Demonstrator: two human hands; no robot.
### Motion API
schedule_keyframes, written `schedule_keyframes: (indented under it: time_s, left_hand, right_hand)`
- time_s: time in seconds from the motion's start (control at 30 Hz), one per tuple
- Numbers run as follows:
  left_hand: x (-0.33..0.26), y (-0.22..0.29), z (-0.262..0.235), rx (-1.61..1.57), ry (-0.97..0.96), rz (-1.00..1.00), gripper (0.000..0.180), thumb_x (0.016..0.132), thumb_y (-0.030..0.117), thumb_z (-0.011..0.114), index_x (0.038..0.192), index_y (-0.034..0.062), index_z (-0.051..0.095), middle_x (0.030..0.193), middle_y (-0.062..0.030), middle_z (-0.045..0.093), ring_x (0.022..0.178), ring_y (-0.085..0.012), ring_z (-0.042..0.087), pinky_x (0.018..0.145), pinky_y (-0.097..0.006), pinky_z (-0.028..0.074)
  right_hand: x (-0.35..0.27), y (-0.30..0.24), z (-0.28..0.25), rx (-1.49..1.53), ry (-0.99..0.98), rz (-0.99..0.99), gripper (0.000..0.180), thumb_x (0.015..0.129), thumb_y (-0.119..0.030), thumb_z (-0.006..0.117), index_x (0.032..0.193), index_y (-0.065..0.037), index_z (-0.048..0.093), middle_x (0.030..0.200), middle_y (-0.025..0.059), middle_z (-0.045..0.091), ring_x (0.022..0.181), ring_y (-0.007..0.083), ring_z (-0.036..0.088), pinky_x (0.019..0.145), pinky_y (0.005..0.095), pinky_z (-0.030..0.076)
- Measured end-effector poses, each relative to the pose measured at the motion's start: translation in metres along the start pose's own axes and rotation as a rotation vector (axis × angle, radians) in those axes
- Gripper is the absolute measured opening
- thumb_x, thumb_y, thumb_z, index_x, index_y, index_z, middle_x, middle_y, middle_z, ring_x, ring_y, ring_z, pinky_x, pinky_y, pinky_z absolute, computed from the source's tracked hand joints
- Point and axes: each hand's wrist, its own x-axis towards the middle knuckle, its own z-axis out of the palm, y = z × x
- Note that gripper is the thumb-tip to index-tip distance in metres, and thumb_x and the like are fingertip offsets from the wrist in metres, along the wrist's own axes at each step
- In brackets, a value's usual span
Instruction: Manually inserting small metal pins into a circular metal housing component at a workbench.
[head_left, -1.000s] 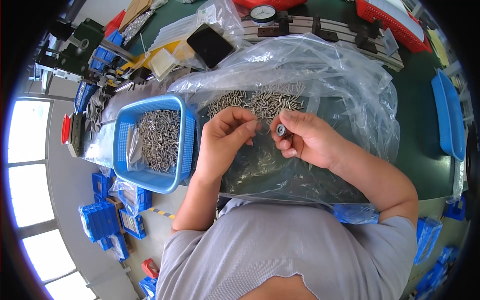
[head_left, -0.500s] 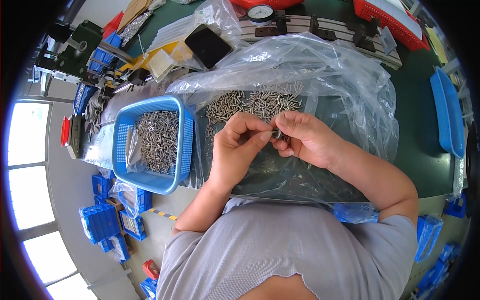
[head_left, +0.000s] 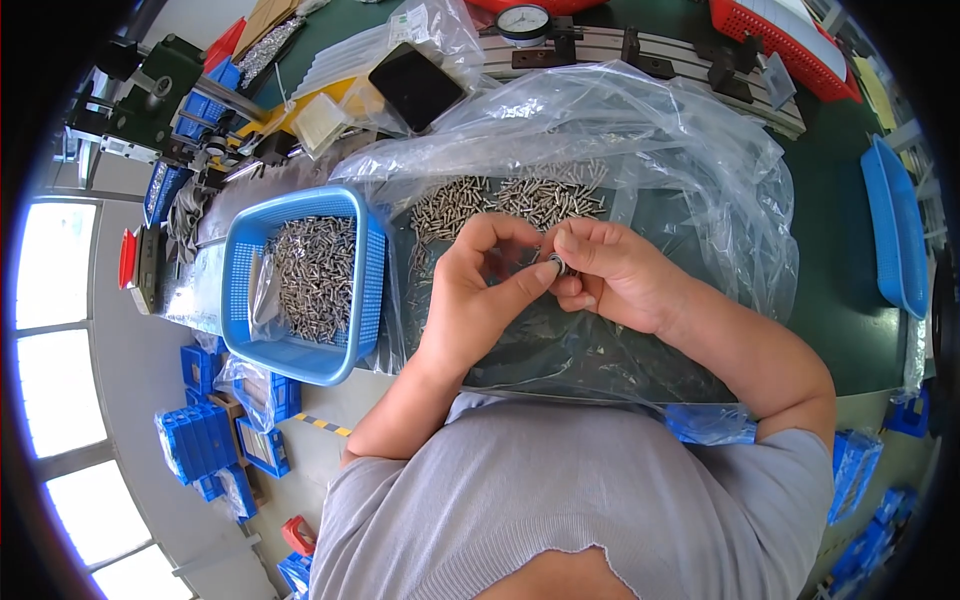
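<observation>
My left hand (head_left: 480, 290) and my right hand (head_left: 615, 275) meet over a clear plastic sheet (head_left: 690, 180) on the green bench. Between their fingertips sits a small dark metal ring part (head_left: 555, 263); the right fingers pinch it and the left thumb presses against it. A heap of small silver metal pins (head_left: 510, 200) lies on the plastic just beyond my hands. A blue plastic basket (head_left: 300, 350), lined with a clear bag and filled with more silver pins (head_left: 315, 280), stands to the left of my left hand.
A black square pad (head_left: 415, 85) and a dial gauge (head_left: 523, 20) on an aluminium rail stand at the back. A red crate (head_left: 780, 40) sits far right, a blue tray (head_left: 895, 230) at the right edge. Blue bins (head_left: 215, 445) lie on the floor at left.
My hands have come together: one second ago they were slightly apart with the ring in the right fingers, and now the left thumb and fingers close against it.
</observation>
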Motion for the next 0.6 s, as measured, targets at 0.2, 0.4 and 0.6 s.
schedule_keyframes:
  time_s: [0.2,0.4,0.6]
  left_hand:
    - [0.0036,-0.0018,-0.0001,-0.100,-0.092,-0.082,0.025,0.078,0.004,0.071,0.101,0.0043,0.060,0.093,0.0005,0.057,0.084,-0.0065,0.051,0.074,-0.022,0.042]
    - [0.0028,-0.0066,-0.0036,0.215,-0.068,0.136,0.020,0.072,0.003,0.074,0.090,0.0083,0.068,0.099,-0.0040,0.057,0.094,-0.0140,0.053,0.074,-0.026,0.043]
    - [-0.0002,-0.0034,-0.0006,0.513,0.099,0.390,0.020,0.069,0.003,0.075,0.086,0.0068,0.065,0.095,-0.0074,0.059,0.090,-0.0218,0.055,0.075,-0.031,0.045]
  right_hand:
    - [0.0001,-0.0008,0.0005,0.059,-0.004,0.029,0.019,0.088,-0.027,0.065,0.088,-0.009,0.059,0.077,-0.0013,0.055,0.065,0.0075,0.048,0.054,0.0208,0.037]
    - [-0.0007,-0.0028,0.0013,0.019,0.002,0.037,0.024,0.088,-0.032,0.065,0.088,-0.009,0.058,0.078,-0.0006,0.055,0.065,0.0069,0.048,0.052,0.0196,0.036]
    - [-0.0027,-0.0037,0.0072,0.003,0.024,0.047,0.032,0.090,-0.040,0.059,0.088,-0.008,0.059,0.080,0.0011,0.056,0.066,0.0077,0.047,0.052,0.0206,0.036]
